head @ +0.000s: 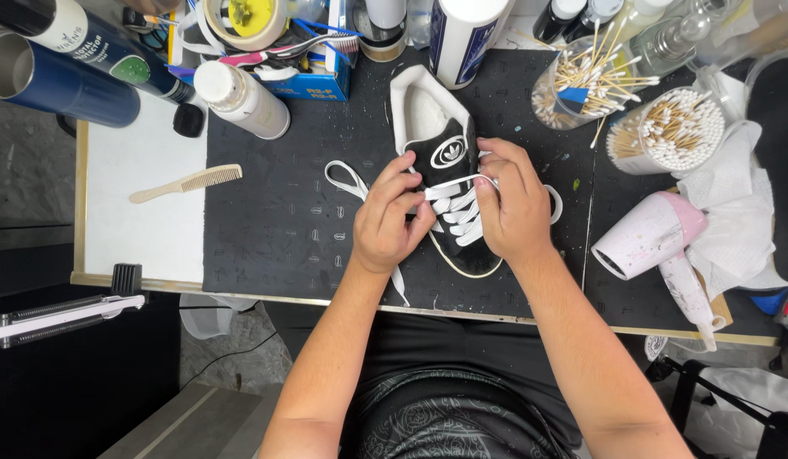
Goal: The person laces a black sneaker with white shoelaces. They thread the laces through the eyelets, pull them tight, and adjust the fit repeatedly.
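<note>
A black sneaker with a white lining and white sole lies on a black mat, toe toward me. My left hand pinches the flat white shoelace at the shoe's left side. My right hand grips the same lace at the right eyelets. A loop of lace trails off to the left on the mat, and another loop shows past my right hand.
A wooden comb lies on the white board at left. Spray cans and bottles stand behind. Jars of cotton swabs and a pink-white hair dryer with paper towels sit at right.
</note>
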